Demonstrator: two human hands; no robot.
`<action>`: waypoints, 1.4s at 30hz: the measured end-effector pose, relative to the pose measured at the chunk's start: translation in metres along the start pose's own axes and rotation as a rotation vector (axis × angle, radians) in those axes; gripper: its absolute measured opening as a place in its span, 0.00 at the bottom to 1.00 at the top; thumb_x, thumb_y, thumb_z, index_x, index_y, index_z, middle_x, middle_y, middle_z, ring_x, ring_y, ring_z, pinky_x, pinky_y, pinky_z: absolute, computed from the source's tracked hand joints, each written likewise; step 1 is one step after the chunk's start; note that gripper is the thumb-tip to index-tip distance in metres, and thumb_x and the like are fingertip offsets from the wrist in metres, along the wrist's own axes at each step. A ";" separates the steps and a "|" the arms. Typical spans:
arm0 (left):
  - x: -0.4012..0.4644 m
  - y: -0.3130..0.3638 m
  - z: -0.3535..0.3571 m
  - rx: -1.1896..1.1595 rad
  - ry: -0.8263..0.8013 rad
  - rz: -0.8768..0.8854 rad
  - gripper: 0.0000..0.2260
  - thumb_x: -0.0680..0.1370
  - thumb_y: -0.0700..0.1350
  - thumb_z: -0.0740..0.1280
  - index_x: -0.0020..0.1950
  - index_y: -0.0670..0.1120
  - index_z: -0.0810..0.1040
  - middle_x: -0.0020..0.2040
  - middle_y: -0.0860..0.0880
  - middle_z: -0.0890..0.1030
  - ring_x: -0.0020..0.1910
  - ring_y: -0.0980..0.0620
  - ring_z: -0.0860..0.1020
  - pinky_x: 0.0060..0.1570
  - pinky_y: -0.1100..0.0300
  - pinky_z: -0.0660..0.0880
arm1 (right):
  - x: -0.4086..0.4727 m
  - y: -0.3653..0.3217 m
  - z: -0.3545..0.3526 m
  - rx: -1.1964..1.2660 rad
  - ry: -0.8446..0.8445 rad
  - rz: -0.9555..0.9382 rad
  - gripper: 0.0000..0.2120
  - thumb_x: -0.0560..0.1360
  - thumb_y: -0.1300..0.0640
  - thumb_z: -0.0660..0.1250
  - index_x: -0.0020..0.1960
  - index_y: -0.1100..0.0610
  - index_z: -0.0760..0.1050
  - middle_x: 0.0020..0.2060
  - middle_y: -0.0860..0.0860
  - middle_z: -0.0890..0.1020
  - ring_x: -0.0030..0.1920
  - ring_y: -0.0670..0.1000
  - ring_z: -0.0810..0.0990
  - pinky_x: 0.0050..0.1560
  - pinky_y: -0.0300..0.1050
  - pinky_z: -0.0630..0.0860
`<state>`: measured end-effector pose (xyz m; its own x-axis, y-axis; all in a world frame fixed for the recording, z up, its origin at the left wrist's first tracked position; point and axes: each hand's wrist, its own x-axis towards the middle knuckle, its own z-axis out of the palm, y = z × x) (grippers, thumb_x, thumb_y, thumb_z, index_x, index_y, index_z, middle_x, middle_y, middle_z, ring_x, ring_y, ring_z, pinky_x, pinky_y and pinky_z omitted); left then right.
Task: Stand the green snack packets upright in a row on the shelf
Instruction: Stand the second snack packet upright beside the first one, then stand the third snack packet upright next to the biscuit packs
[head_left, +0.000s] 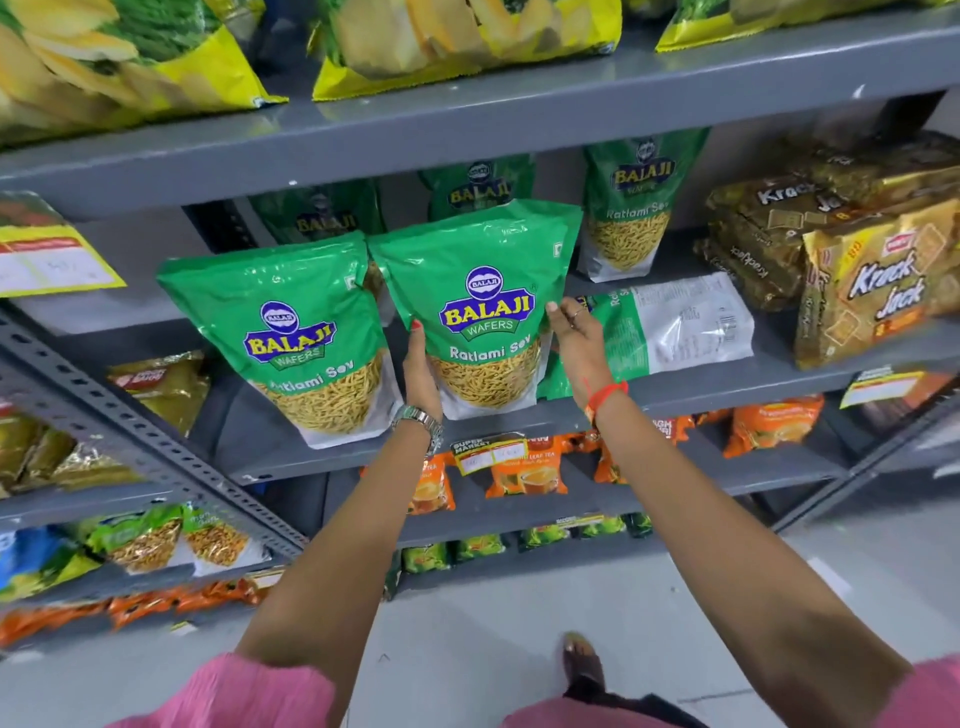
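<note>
1. Head view is looking down at a grey metal shelf, where a yellow price tag is hanging at the far left edge.
2. Standing upright at the left front is a green Balaji packet; its clear lower window is showing thin yellow sev sticks.
3. Left hand, with a wristwatch on its wrist, is pressing flat against the left edge of the middle green packet, thumb lying on the front face.
4. That middle packet is standing upright just beside the left one, their top corners touching, and the same yellow sev is showing through its window.
5. Right hand, wearing a red thread at the wrist, is bracing the packet's right edge with spread fingers, so both palms are clasping the packet between them.
6. Behind the right hand, a fallen green packet is lying flat on its side, back label facing up.
7. Further back, more green packets are standing, the rightmost rear packet being fully visible.
8. Brown Krack Jack biscuit packs are sitting stacked at the far right.
</note>
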<state>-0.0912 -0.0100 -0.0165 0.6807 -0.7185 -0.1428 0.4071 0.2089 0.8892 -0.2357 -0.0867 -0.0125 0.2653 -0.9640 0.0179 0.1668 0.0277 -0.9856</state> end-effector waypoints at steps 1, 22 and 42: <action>-0.003 -0.002 0.001 0.017 0.046 0.007 0.19 0.80 0.45 0.53 0.70 0.41 0.62 0.71 0.43 0.67 0.69 0.47 0.66 0.69 0.53 0.63 | 0.000 -0.001 -0.001 -0.006 -0.022 0.027 0.09 0.78 0.67 0.56 0.51 0.59 0.73 0.46 0.54 0.78 0.45 0.41 0.79 0.51 0.36 0.75; -0.082 -0.115 0.161 -0.100 0.362 -0.664 0.08 0.78 0.38 0.57 0.53 0.35 0.72 0.58 0.40 0.72 0.64 0.39 0.72 0.61 0.46 0.70 | 0.137 -0.029 -0.122 -1.424 -0.136 -0.152 0.14 0.74 0.64 0.57 0.56 0.61 0.75 0.55 0.68 0.77 0.56 0.67 0.76 0.56 0.58 0.75; -0.066 -0.116 0.193 -0.180 0.237 -0.551 0.12 0.80 0.38 0.53 0.63 0.40 0.66 0.67 0.36 0.70 0.65 0.38 0.71 0.66 0.42 0.68 | 0.171 -0.041 -0.195 -1.019 -0.114 0.334 0.18 0.73 0.59 0.63 0.62 0.64 0.71 0.58 0.59 0.76 0.57 0.57 0.75 0.54 0.44 0.67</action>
<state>-0.3008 -0.1153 -0.0259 0.4501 -0.5903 -0.6701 0.8187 -0.0269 0.5736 -0.3823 -0.3047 -0.0015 0.2464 -0.9169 -0.3141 -0.7857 0.0008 -0.6186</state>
